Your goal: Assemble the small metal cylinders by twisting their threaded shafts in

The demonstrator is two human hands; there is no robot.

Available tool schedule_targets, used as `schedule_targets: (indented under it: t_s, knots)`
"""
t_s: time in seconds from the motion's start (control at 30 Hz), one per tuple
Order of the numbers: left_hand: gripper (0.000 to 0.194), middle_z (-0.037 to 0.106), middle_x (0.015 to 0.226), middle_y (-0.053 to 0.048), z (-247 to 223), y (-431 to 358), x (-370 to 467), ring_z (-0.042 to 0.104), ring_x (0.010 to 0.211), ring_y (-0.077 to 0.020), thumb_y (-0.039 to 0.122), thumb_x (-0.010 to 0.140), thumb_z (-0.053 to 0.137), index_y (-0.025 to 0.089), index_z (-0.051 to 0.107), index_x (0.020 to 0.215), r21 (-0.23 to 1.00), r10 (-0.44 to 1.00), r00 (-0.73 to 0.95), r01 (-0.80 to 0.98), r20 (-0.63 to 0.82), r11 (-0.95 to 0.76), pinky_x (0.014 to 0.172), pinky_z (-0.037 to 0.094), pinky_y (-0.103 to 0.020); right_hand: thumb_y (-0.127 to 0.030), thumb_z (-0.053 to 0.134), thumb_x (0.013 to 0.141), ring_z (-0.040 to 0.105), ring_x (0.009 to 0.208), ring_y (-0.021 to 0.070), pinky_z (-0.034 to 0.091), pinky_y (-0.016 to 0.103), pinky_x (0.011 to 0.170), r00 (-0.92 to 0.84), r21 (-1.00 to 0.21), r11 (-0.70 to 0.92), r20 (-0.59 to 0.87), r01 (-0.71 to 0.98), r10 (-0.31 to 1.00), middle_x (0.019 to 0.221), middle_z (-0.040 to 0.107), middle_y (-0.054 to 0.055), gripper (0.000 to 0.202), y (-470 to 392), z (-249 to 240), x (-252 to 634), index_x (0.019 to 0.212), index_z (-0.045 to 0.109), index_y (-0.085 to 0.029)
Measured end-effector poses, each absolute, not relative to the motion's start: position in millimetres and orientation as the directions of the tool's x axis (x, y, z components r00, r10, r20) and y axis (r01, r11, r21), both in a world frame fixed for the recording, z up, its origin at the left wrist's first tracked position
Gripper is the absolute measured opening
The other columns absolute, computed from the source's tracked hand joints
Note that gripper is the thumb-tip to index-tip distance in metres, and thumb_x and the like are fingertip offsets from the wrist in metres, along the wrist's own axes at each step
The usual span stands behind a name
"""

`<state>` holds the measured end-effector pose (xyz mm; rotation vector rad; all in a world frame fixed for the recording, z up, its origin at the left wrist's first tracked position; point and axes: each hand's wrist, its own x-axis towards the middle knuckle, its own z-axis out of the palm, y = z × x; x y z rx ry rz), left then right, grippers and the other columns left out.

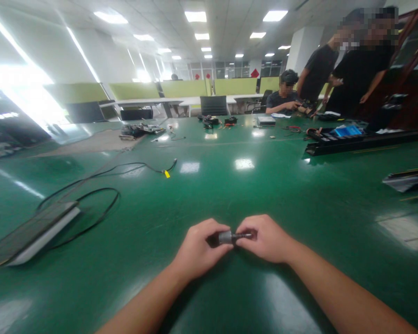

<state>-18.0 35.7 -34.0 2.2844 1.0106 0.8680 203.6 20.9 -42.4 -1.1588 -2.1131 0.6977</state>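
Note:
Low over the green tabletop [209,195], a small grey metal cylinder [225,238] with a thin, dark ribbed shaft [242,235] is held level between my two hands. My left hand [205,243] is closed on the cylinder, thumb below and fingers above. Thumb and fingers of my right hand [264,239] pinch the ribbed shaft from the right. My fingers partly cover both ends. Whether the cylinder and shaft are one piece or two, I cannot tell.
A flat dark-topped device [38,232] with a black cable [114,199] lies to the left. A yellow-tagged cable [142,164] runs beyond it. Tangled parts [139,131] and a long black rail [362,143] lie farther off. Several people are at the far right.

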Motion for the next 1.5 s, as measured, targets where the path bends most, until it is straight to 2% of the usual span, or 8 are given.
schedule_targets:
  t_s: [0.83,1.5]
  knots:
    - [0.022,0.071,0.088,-0.001,-34.5,38.5,-23.5,0.065,0.079,-0.0155,0.027,0.077,0.078,0.023,0.072,0.097,0.649,0.785,0.514,0.472,0.346,-0.596,0.073,0.047,-0.026,-0.020,0.070,0.079,0.051,0.059,0.0110,0.036,0.022,0.059,-0.386,-0.682,0.440,0.244,0.584,0.890,0.067,0.063,-0.002,0.004,20.8,-40.6,204.0,0.082,0.072,-0.018]
    - [0.023,0.071,0.089,0.000,-34.0,40.2,-26.1,0.065,0.080,-0.0150,0.026,0.076,0.079,0.024,0.072,0.098,0.643,0.793,0.508,0.491,0.336,-0.588,0.075,0.048,-0.026,-0.022,0.069,0.080,0.051,0.059,0.0108,0.035,0.022,0.058,-0.371,-0.681,0.424,0.235,0.596,0.899,0.067,0.062,-0.002,0.005,22.5,-40.6,206.5,0.082,0.072,-0.019]
